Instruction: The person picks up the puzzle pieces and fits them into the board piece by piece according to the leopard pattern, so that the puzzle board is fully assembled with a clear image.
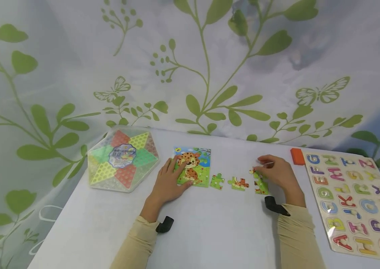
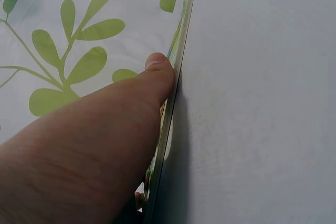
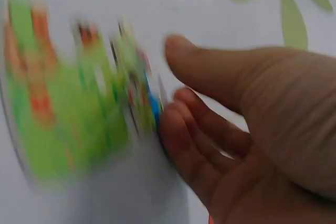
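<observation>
2 loose jigsaw pieces lie between your hands: a green piece (image 1: 217,182) on the left, just beside the leopard picture board (image 1: 200,173), and a spotted piece (image 1: 239,184) to its right. Farther right, partly covered by your right hand (image 1: 278,173), are more green jigsaw parts (image 1: 261,185); the right wrist view shows them blurred, so their count is unclear. Your right fingers are bent against these parts; you cannot tell from here whether they grasp them. Your left hand (image 1: 169,183) rests on the left side of the picture board, its fingers spread and released, the thumb close to the near edge.

On the left of the table (image 1: 216,231) sits a hexagonal game board (image 1: 122,158) with coloured triangles. On the right, a red block (image 1: 297,156) stands at the far left corner of a letter board (image 1: 355,244). On the far side hangs a pale cloth (image 1: 163,108) printed with green leaves and 2 butterflies.
</observation>
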The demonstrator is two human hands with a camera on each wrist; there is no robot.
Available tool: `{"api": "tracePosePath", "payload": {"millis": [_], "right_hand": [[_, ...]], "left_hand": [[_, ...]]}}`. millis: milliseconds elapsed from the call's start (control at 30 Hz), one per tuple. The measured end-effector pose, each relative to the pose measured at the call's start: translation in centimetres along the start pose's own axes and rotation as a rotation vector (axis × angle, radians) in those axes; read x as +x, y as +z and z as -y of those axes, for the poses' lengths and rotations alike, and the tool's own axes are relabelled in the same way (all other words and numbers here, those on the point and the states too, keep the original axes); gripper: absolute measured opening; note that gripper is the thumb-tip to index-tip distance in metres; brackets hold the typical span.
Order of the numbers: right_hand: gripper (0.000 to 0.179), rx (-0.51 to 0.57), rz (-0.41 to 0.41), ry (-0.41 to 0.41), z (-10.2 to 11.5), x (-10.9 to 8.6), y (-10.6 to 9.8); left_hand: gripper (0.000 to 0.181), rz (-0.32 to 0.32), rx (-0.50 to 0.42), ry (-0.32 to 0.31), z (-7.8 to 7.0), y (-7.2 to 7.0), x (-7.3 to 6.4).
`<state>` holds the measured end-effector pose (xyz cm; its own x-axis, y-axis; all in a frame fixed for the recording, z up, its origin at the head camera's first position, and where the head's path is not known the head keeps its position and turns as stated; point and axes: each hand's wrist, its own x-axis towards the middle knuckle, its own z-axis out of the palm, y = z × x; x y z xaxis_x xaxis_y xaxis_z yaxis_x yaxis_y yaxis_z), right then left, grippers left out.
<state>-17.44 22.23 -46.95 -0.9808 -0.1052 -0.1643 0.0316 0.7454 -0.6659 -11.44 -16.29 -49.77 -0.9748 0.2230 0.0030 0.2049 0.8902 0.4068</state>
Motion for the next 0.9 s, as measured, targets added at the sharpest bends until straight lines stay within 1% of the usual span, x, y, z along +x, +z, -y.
{"api": "tracePosePath", "payload": {"millis": [100, 133, 200, 267, 367, 433, 533, 700, 800, 900], "right_hand": [[0.058, -0.020, 0.057, -0.034, -1.9, -0.4, -1.1], [0.059, -0.020, 0.071, -0.051, -2.2, -0.4, -1.2], [0.056, -0.032, 0.075, -0.076, -2.5, -0.4, -1.2], [0.051, -0.052, 0.074, -0.066, -2.5, -0.3, -1.0], [0.047, -0.079, 0.074, -0.028, -2.3, -0.4, -0.9], [0.045, -0.080, 0.075, -0.011, -2.1, -0.6, -0.9], [0.042, -0.077, 0.065, -0.007, -1.8, -0.8, -0.9], [0.031, -0.046, 0.006, -0.001, -1.4, -1.1, -1.0], [0.028, 0.006, -0.075, -0.018, -0.9, -1.1, -0.7], [0.027, 0.057, -0.138, -0.046, 0.4, -0.9, 0.1]], "left_hand": [[0.080, -0.001, 0.021, -0.015, 0.1, 0.3, 0.1], [0.080, -0.004, 0.032, -0.023, 0.1, 0.3, 0.1], [0.079, -0.014, 0.037, -0.027, 0.3, 0.4, 0.2], [0.079, -0.006, 0.028, -0.028, 0.2, 0.3, 0.2], [0.079, 0.002, 0.009, -0.017, 0.0, 0.4, 0.2], [0.079, 0.010, 0.014, -0.017, -0.1, 0.4, 0.1], [0.079, 0.005, 0.023, -0.014, 0.0, 0.5, 0.2], [0.079, 0.003, 0.017, -0.014, 0.1, 0.6, 0.3], [0.080, 0.022, 0.018, -0.025, 0.0, 0.6, 0.3], [0.080, 0.026, 0.027, -0.025, 0.0, 0.5, 0.2]]}}
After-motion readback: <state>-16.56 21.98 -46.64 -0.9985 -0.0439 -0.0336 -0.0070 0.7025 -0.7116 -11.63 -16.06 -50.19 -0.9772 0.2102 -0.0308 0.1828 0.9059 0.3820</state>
